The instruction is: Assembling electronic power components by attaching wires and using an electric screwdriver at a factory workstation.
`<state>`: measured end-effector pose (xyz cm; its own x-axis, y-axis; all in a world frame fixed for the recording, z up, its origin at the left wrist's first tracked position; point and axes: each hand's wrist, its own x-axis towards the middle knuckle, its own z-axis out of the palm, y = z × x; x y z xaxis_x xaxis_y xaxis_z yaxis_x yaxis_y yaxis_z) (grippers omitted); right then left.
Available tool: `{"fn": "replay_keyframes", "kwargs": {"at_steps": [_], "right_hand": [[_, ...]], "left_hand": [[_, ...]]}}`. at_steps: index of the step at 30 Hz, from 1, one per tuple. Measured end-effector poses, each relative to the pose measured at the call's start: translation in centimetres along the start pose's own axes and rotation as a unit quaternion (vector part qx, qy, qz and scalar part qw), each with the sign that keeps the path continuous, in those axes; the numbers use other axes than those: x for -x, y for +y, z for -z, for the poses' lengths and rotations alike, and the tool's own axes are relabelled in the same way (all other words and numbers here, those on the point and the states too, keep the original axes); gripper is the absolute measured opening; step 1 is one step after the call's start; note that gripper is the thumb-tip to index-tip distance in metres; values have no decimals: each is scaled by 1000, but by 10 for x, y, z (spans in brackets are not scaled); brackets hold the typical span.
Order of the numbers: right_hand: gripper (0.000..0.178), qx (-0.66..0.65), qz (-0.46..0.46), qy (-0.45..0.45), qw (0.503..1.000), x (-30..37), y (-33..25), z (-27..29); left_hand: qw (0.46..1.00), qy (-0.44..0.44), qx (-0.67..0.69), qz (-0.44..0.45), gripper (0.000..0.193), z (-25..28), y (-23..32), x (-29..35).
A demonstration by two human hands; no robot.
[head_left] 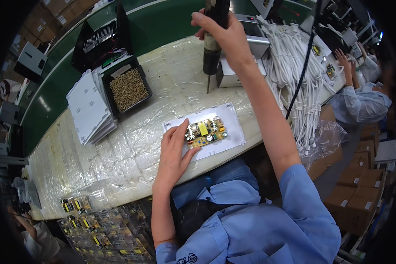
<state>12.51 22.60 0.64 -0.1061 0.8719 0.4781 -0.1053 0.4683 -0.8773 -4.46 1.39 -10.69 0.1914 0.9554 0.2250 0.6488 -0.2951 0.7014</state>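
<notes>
My right hand (227, 37) is raised over the far side of the table, wrapped round a dark electric screwdriver (212, 57). Its thin bit points straight down, above the tabletop. Close to the table's near edge lies a white plastic panel (231, 121). On the panel rests a yellowish circuit board (203, 129) with capacitors, metal heat sinks and a yellow transformer. My left hand (174, 149) grips the board's left end, fingers along the left side and thumb at the near corner. The left fingertips partly cover the board's edge.
A black bin of small brass-coloured screws (128, 90) stands at left beside stacked white panels (89, 108). White cables (290, 66) heap up at right, near a white box (240, 75). More circuit boards (99, 224) lie low left. A co-worker (361, 99) sits at far right.
</notes>
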Motion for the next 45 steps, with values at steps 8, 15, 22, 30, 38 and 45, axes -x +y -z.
{"fn": "replay_keyframes", "kwargs": {"at_steps": [8,15,22,30,38,45], "right_hand": [[39,26,151,157,976,55,-82,38],[32,55,208,252,944,27,-69,70],[26,17,205,157,966,32,-60,60],[17,4,136,177,975,32,-56,57],[27,-112,63,147,981,92,-80,36],[31,-122,28,48,991,119,-57,10]], "left_hand": [[1000,14,-26,1,77,-2,4,-9],[999,30,-41,14,77,-11,3,-23],[998,45,-31,13,77,-14,1,-24],[998,48,-32,15,79,-16,-2,-12],[998,51,-35,13,82,-13,-11,-10],[998,49,-24,13,80,-15,-21,-13]]}}
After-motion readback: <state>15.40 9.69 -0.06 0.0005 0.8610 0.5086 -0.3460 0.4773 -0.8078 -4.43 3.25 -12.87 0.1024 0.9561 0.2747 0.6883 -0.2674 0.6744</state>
